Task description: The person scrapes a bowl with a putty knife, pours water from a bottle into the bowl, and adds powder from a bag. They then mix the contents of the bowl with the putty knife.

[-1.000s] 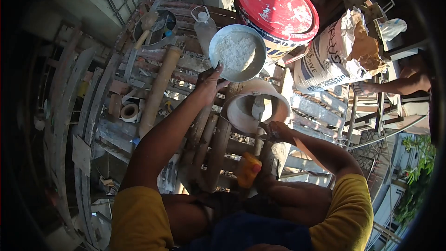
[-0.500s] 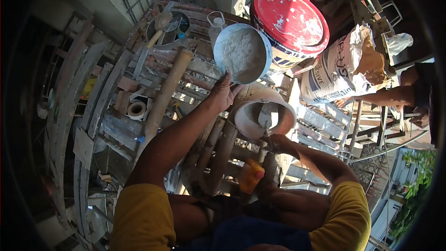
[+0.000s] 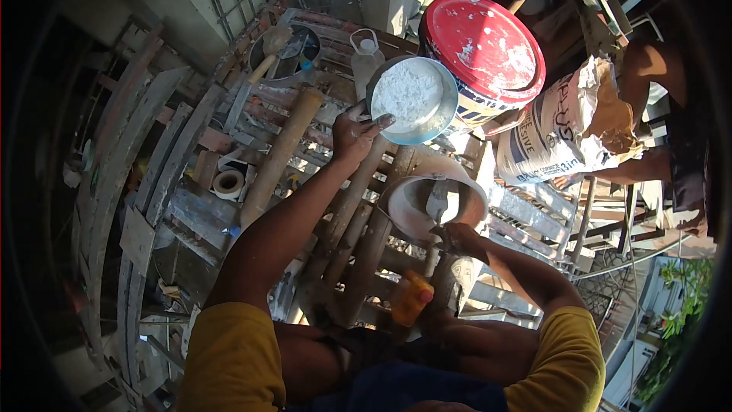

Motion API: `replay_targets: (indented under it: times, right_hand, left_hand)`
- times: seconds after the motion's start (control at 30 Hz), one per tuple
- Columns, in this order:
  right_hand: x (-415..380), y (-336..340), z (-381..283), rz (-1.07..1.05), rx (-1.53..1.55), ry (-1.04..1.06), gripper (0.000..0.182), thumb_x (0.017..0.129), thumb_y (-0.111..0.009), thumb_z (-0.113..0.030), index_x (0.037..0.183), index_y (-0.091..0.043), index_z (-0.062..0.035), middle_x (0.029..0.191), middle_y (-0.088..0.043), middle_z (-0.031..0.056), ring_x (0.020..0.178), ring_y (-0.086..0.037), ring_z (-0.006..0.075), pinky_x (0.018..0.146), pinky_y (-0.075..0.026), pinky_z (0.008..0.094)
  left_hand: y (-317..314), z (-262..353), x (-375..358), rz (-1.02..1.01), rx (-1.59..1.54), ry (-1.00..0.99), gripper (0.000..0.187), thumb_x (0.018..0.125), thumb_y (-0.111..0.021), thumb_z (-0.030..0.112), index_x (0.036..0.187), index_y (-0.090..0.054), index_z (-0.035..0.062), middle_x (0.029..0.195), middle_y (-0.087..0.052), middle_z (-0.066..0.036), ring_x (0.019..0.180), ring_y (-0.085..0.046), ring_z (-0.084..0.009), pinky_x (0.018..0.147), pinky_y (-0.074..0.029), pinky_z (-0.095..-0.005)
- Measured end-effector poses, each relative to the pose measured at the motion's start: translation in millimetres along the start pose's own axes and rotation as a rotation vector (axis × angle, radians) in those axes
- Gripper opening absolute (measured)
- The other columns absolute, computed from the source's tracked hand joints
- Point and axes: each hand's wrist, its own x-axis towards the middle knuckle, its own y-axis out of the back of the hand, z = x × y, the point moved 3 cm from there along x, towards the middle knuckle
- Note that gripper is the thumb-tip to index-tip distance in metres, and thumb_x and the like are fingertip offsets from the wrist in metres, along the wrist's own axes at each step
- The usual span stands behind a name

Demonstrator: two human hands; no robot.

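Observation:
My left hand [image 3: 355,137] is closed on the rim of a round light-blue tub [image 3: 451,99], thumb over its edge. White powder [image 3: 410,93] lies inside the tub. The tub is held up near a red-lidded bucket. Below it stands a whitish, stained bucket [image 3: 399,204], its inside partly in shadow. My right hand [image 3: 462,241] is wrapped round the handle of a trowel [image 3: 437,200], whose metal blade is in the mouth of the stained bucket. An orange bottle [image 3: 412,299] with a reddish cap is close to my legs.
The red-lidded bucket [image 3: 482,46] and an open paper adhesive bag [image 3: 540,137] stand to the right, with another person's bare limb [image 3: 654,76] behind. A clear jug [image 3: 366,61], a tub with tools [image 3: 286,53] and a tape roll [image 3: 227,183] rest on the slatted planks.
The tub in my left hand has shifted a little right and down, and its powder now catches more light. My left hand has moved round to the tub's left side. The trowel stays in the bucket.

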Motion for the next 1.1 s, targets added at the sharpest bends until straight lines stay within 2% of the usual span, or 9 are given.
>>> replay_targets:
  times: [0.23, 0.4, 0.53, 0.67, 0.77, 0.93, 0.97, 1.07, 1.1]
  right_hand:
    - [4, 8, -6, -0.026, -0.036, -0.01, 0.042, 0.084, -0.067, -0.031, 0.119, -0.059, -0.0099, 0.094, -0.066, 0.0156, 0.087, -0.065, 0.0356, 0.075, -0.053, 0.0439]
    - [11, 13, -4, 0.023, 0.005, 0.071, 0.033, 0.08, -0.072, -0.024, 0.106, -0.06, -0.0068, 0.09, -0.063, 0.0166, 0.079, -0.063, 0.0373, 0.066, -0.053, 0.0444]
    - [30, -1, 0, 0.397, -0.457, 0.572, 0.023, 0.078, -0.068, -0.008, 0.099, -0.06, -0.0031, 0.082, -0.06, 0.017, 0.065, -0.062, 0.0346, 0.052, -0.049, 0.0421]
    - [56, 30, -44, 0.301, -0.361, 0.729, 0.027, 0.077, -0.07, -0.004, 0.102, -0.06, -0.0006, 0.088, -0.062, 0.0159, 0.072, -0.062, 0.035, 0.058, -0.051, 0.0424]
    - [94, 34, -50, 0.015, 0.203, 0.55, 0.029, 0.078, -0.067, -0.002, 0.105, -0.058, 0.0005, 0.092, -0.061, 0.0169, 0.08, -0.061, 0.0374, 0.068, -0.05, 0.0456]
    - [146, 23, -61, 0.107, -0.406, 0.896, 0.041, 0.077, -0.06, 0.005, 0.117, -0.052, 0.003, 0.103, -0.058, 0.0218, 0.091, -0.056, 0.0406, 0.082, -0.046, 0.05]
    - [148, 10, -65, 0.346, -0.905, 1.025, 0.044, 0.077, -0.056, 0.007, 0.12, -0.053, 0.0014, 0.102, -0.059, 0.0198, 0.088, -0.057, 0.0399, 0.081, -0.047, 0.0478]
    - [172, 19, -83, 0.023, -0.289, 0.899, 0.043, 0.084, -0.053, -0.002, 0.127, -0.051, -0.0008, 0.11, -0.059, 0.0162, 0.097, -0.058, 0.0339, 0.089, -0.048, 0.0418]
    - [171, 11, -80, 0.18, -0.719, 0.959, 0.04, 0.087, -0.05, -0.005, 0.127, -0.052, -0.003, 0.113, -0.06, 0.0154, 0.101, -0.058, 0.0309, 0.091, -0.048, 0.0395]
  left_hand:
    - [4, 17, 2, 0.088, 0.216, 0.209, 0.047, 0.083, -0.076, 0.036, 0.103, -0.067, -0.0057, 0.096, -0.069, -0.009, 0.083, -0.065, -0.0141, 0.075, -0.054, -0.026]
    - [10, 8, -9, 0.328, -0.154, 0.543, 0.062, 0.08, -0.074, 0.049, 0.109, -0.064, -0.0051, 0.109, -0.062, -0.012, 0.095, -0.063, -0.0186, 0.078, -0.062, -0.0334]
    - [24, 10, -33, 0.319, -0.136, 0.574, 0.078, 0.08, -0.067, 0.061, 0.124, -0.056, -0.002, 0.123, -0.059, -0.013, 0.105, -0.065, -0.0243, 0.076, -0.059, -0.0335]
    - [49, 35, -76, 0.434, -0.182, 0.599, 0.071, 0.081, -0.071, 0.052, 0.115, -0.059, -0.008, 0.119, -0.061, -0.018, 0.097, -0.068, -0.025, 0.079, -0.061, -0.0333]
    - [93, 3, -106, 0.583, -0.19, 0.548, 0.067, 0.082, -0.071, 0.05, 0.114, -0.06, -0.0084, 0.117, -0.062, -0.017, 0.102, -0.065, -0.0243, 0.085, -0.06, -0.0353]
    - [146, 27, -179, 0.88, -0.147, 0.475, 0.062, 0.081, -0.073, 0.047, 0.105, -0.065, -0.0092, 0.104, -0.067, -0.016, 0.091, -0.069, -0.0234, 0.076, -0.062, -0.0311]
    - [157, 29, -192, 0.894, -0.15, 0.475, 0.062, 0.081, -0.073, 0.047, 0.105, -0.065, -0.0092, 0.104, -0.067, -0.016, 0.091, -0.069, -0.0234, 0.076, -0.062, -0.0311]
    - [191, 33, -226, 0.957, -0.206, 0.522, 0.07, 0.084, -0.068, 0.05, 0.124, -0.053, -0.006, 0.124, -0.057, -0.016, 0.107, -0.062, -0.0228, 0.09, -0.058, -0.0334]
    - [201, 33, -237, 1.013, -0.227, 0.508, 0.072, 0.085, -0.068, 0.05, 0.126, -0.05, -0.0057, 0.125, -0.056, -0.015, 0.107, -0.061, -0.0231, 0.09, -0.058, -0.0327]
